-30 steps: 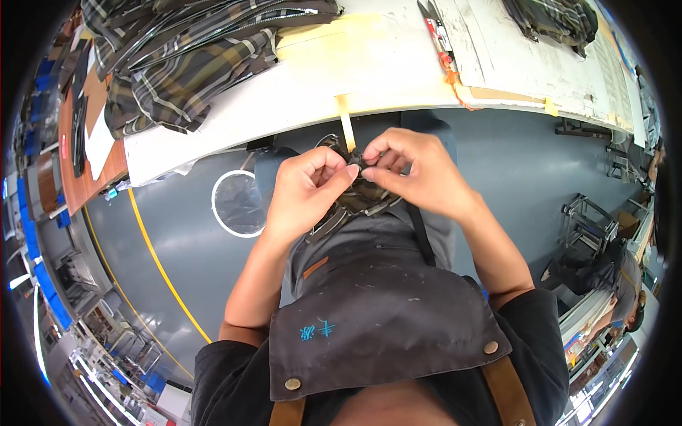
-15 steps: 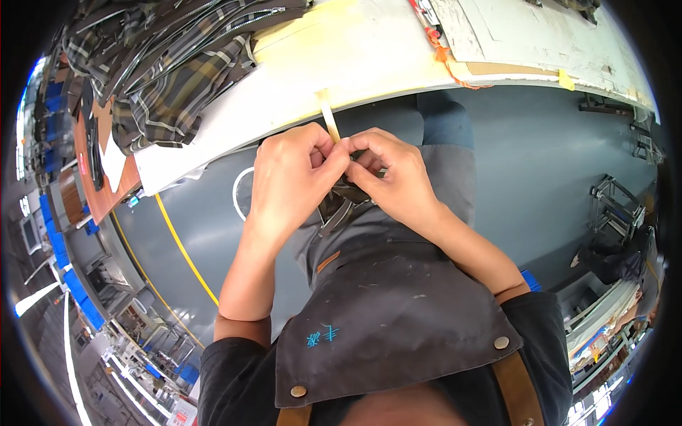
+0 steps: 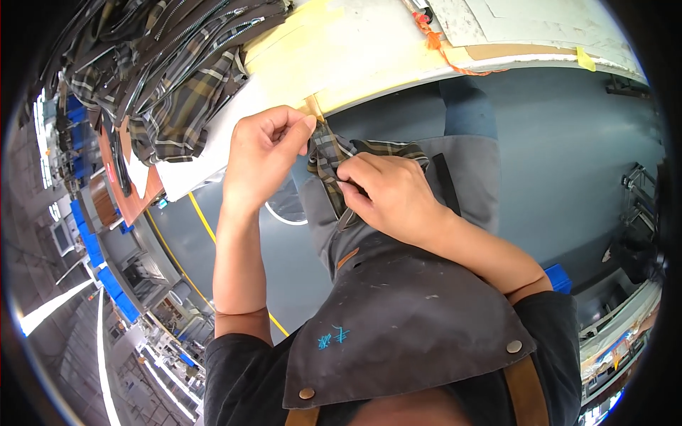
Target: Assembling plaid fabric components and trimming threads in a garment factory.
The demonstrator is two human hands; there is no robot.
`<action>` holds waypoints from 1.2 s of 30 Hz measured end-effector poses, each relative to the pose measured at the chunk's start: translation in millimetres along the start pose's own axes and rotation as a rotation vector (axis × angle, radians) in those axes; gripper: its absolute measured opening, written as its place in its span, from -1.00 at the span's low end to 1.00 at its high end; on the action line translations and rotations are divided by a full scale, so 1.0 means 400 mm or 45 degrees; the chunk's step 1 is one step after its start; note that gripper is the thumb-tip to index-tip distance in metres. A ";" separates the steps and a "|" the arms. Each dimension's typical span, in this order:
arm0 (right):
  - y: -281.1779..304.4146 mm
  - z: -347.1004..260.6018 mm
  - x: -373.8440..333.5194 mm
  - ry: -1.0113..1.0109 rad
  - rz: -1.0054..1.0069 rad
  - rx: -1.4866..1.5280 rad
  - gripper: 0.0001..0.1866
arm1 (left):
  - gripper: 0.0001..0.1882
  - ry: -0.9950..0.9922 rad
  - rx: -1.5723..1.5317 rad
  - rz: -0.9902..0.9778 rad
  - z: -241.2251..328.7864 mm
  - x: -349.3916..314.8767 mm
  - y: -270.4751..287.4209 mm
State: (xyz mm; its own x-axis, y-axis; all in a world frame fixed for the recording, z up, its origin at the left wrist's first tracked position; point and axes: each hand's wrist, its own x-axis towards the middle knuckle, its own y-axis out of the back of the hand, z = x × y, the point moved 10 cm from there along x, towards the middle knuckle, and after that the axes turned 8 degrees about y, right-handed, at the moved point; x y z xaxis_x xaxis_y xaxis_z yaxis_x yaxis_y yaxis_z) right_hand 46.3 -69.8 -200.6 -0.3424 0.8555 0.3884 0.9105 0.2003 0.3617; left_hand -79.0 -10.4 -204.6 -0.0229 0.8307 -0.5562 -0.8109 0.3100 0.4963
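Observation:
A plaid fabric piece [image 3: 330, 150] in brown, grey and olive lies over my lap, its upper end reaching the table edge. My left hand [image 3: 261, 160] is closed, thumb and forefinger pinched at that upper end. A short yellowish strip [image 3: 313, 106] sticks out there, lying against the table edge; whether it is joined to the fabric I cannot tell. Lower down, my right hand [image 3: 398, 188] is closed on the middle of the fabric, with its fingertips partly hidden. More of the cloth spreads out behind the right hand.
Brown and plaid pieces with zippers [image 3: 192, 78] are piled on the white table [image 3: 362, 53] at the far left. Orange cord [image 3: 433, 39] lies at the far edge. A dark grey apron [image 3: 405, 319] covers my front. Shelving and blue bins [image 3: 117, 298] stand at left.
My hands were together at the strip and have parted. The left moved slightly up and left; the right moved right and down. Much more of the plaid fabric now shows, spread between them.

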 end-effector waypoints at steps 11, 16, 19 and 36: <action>-0.009 0.011 0.014 0.013 0.067 0.118 -0.83 | -0.88 -0.070 0.132 -0.046 0.026 0.023 -0.007; -0.011 -0.003 0.019 0.087 0.005 0.031 -0.83 | -0.91 0.201 -0.494 0.059 -0.053 0.007 -0.001; -0.007 0.005 0.017 0.071 0.052 0.077 -0.82 | -0.89 0.255 -0.353 0.065 -0.043 -0.002 0.002; -0.010 0.010 0.023 -0.022 0.029 0.096 -0.83 | -0.75 -1.105 1.301 0.203 0.191 -0.122 -0.096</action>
State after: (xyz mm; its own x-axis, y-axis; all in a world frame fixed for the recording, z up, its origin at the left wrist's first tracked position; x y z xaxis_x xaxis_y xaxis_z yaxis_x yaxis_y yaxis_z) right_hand 40.4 -60.9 -201.9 -0.3182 0.8683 0.3805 0.9331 0.2159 0.2877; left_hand -2.1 -27.4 -145.5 0.6070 0.7938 -0.0376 -0.0309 0.0708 0.9970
